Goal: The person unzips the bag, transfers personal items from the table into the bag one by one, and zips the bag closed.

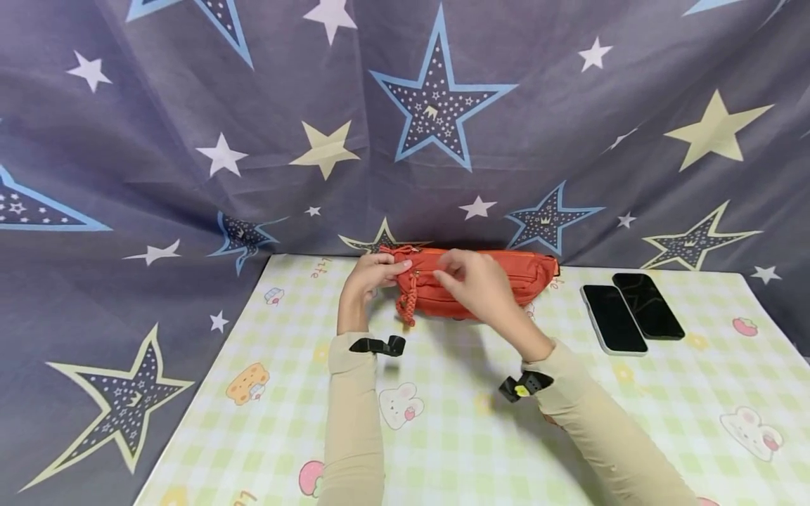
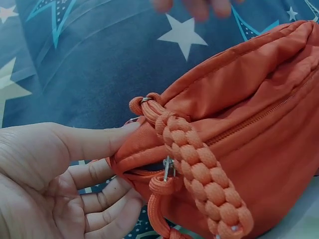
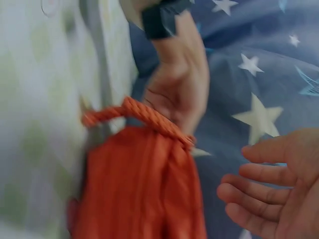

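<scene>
Sleeves: As the near side of the scene is reached, both forearms are seen to be covered by a left beige sleeve [image 1: 354,422] and a right beige sleeve [image 1: 610,436].
Wrists: A black device is worn on the left wrist [image 1: 380,346], and another, marked with yellow, on the right [image 1: 525,386].
Bench: The bench [image 1: 278,436] is covered with green-and-white check, printed with rabbits and strawberries.
Phones: To the right of the bag, a pale-edged phone [image 1: 614,318] and a black phone [image 1: 650,306] are laid side by side.
Right hand: The right hand [image 1: 477,284] is held over the bag, blurred in the head view; in its own wrist view the fingers are loosely spread, apart from the fabric, and nothing is gripped.
Left hand: The bag's left end is pinched by the left hand [image 1: 370,275], the thumb laid on top and the fingers bent below.
Red bag: The red bag [image 1: 433,289] is set at the bench's far edge; a braided cord [image 2: 199,169] is hung beside a metal zip pull [image 2: 168,169].
Backdrop: A dark star-printed cloth [image 1: 304,84] is hung behind.
</scene>
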The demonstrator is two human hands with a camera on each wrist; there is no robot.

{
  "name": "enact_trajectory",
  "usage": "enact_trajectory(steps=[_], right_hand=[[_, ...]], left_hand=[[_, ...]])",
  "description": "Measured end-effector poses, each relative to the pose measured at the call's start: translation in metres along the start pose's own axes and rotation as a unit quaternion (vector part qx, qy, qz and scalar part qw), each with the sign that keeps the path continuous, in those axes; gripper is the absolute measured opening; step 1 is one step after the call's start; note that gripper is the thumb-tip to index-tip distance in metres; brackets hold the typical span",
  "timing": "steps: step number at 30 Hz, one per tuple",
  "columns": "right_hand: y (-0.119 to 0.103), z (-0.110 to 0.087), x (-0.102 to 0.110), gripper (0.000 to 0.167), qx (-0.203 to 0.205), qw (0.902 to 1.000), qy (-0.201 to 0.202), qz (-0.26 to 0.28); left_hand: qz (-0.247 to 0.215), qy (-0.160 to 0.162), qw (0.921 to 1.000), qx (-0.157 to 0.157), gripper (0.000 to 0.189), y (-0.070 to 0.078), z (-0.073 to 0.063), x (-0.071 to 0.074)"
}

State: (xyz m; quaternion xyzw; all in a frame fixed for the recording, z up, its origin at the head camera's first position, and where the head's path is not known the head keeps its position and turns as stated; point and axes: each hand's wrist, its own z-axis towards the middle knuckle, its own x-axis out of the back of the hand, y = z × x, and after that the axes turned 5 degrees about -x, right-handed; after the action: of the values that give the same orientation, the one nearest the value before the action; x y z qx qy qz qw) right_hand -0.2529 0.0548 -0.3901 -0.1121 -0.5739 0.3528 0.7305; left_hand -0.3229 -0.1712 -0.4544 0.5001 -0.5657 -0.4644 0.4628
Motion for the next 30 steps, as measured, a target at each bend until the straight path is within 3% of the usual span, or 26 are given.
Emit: enact_trajectory(steps=[6,11,19,26,30], right_hand=[[-0.009,0.008,-0.030,0.020,-0.011,0.9995,-0.013,-0.025],[-0.013,0.012,-0.046,0.019,-0.028,0.9978,-0.002,-0.061],[-0.018,0.013,-0.063,0.056,-0.104,0.9875,-0.015,-0.117],[-0.022,0.013,-0.066,0.061,-0.083,0.9909,-0.006,-0.105],[-0.023,0.011,-0.065,0.050,-0.071,0.9927,0.007,-0.097]], left_hand=[[-0.002,-0.006,1.0000,0.006,0.034,0.000,0.000,0.000],[0.007,-0.007,0.9999,0.011,0.037,0.001,0.002,0.000],[0.004,-0.010,0.9998,0.017,0.033,0.002,0.002,-0.002],[0.001,0.001,0.9998,0.020,0.027,0.002,0.001,0.001],[-0.004,-0.003,0.9998,0.021,0.023,0.001,0.001,0.003]])
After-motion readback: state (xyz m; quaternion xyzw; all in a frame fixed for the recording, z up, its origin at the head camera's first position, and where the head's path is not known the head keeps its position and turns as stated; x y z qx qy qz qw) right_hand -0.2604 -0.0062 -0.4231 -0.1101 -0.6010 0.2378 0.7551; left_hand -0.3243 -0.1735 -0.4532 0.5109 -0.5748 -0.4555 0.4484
